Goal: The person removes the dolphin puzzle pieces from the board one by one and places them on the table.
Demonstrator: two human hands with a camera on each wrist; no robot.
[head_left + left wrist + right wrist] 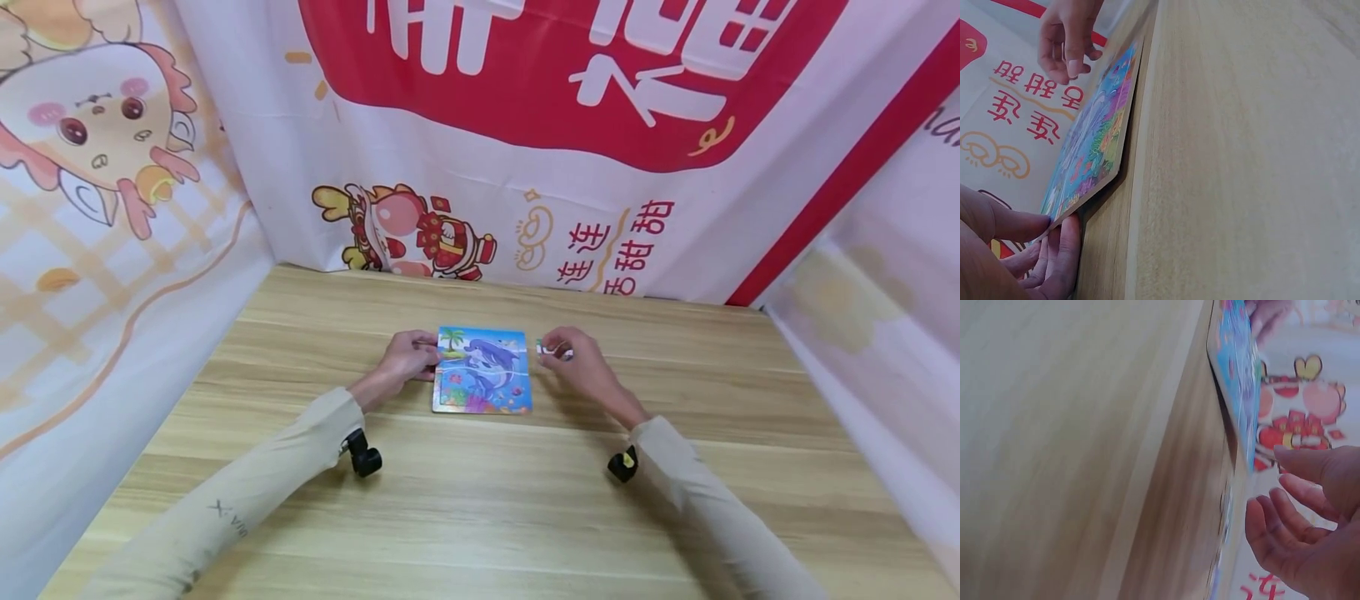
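A square dolphin puzzle board (483,371), bright blue with a palm tree and corals, is before me over the wooden table. My left hand (408,357) pinches its left edge, thumb on top and fingers curled underneath in the left wrist view. A dark shadow shows under the board's near edge (1124,128). Just right of the board is my right hand (577,360), its fingers loosely bent and apart, with nothing between them in the right wrist view. Below that hand lies a flat, thin, colourful piece (1225,515), mostly hidden by the hand in the head view.
The wood-grain table (480,500) reaches to a white and red printed cloth (480,208) at the back. Printed cloths also hang at the left (150,250) and right (847,308). A small black camera (365,458) is strapped at the left wrist.
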